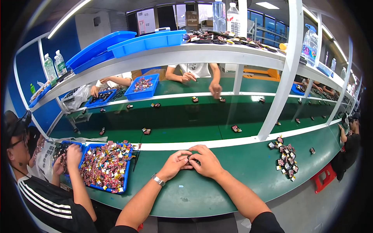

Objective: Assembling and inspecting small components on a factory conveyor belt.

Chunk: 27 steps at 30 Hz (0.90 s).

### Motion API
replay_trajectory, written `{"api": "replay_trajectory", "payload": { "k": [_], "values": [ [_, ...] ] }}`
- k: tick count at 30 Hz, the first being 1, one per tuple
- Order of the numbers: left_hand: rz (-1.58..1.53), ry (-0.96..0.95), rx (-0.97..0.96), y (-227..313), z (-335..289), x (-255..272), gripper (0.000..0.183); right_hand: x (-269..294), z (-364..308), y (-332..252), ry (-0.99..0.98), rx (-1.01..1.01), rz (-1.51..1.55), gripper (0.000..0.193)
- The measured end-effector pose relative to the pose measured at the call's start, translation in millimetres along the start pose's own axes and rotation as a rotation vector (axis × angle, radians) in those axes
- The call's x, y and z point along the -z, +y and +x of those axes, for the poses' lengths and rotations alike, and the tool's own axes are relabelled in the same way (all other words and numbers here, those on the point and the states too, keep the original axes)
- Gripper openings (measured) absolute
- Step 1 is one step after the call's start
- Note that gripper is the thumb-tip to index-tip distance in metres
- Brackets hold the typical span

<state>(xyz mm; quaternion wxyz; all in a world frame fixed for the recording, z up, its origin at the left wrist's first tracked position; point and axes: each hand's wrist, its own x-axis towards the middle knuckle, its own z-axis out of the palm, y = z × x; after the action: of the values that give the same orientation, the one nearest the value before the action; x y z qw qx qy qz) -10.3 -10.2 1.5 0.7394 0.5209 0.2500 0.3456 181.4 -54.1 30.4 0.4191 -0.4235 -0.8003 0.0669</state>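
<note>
My left hand (pixel 173 165), with a metal-band watch on the wrist, and my right hand (pixel 207 163) meet over the green worktable (pixel 217 196). Fingers of both hands pinch a small dark piece (pixel 189 159), mostly covered by my fingertips, so its exact kind is hidden. To the left stands a blue tray (pixel 127 176) heaped with small pink, white and yellow electronic parts (pixel 104 165). Dark tweezers (pixel 136 158) appear to lie by the tray's right side. Right of my hands, small black parts with white, pink and yellow bits (pixel 287 160) form a loose pile.
Beyond a white rail (pixel 167 146) runs a green conveyor belt (pixel 186 130) carrying scattered small parts. A white post (pixel 278 85) rises at right, supporting a shelf with blue bins (pixel 147 42). Co-workers sit at left, across the belt and far right; a red stool (pixel 324 178) stands right.
</note>
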Motion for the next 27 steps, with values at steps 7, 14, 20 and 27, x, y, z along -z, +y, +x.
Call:
{"api": "replay_trajectory", "payload": {
  "k": [7,14,20,27],
  "values": [
    [-0.023,0.006,-0.013,2,-1,-2,0.027,-7,-1,0,0.052,0.022,-0.012,0.013],
    [-0.035,0.019,-0.021,1,-2,0,0.026,-14,-6,3,0.071,-0.134,0.105,0.015],
    [-0.023,0.050,-0.015,0,-1,-1,0.027,-16,-6,2,0.038,-0.183,0.144,0.015],
    [-0.053,0.061,-0.051,-1,-3,-2,0.025,-15,-5,-4,0.091,-0.109,0.046,0.016]
  ]
}}
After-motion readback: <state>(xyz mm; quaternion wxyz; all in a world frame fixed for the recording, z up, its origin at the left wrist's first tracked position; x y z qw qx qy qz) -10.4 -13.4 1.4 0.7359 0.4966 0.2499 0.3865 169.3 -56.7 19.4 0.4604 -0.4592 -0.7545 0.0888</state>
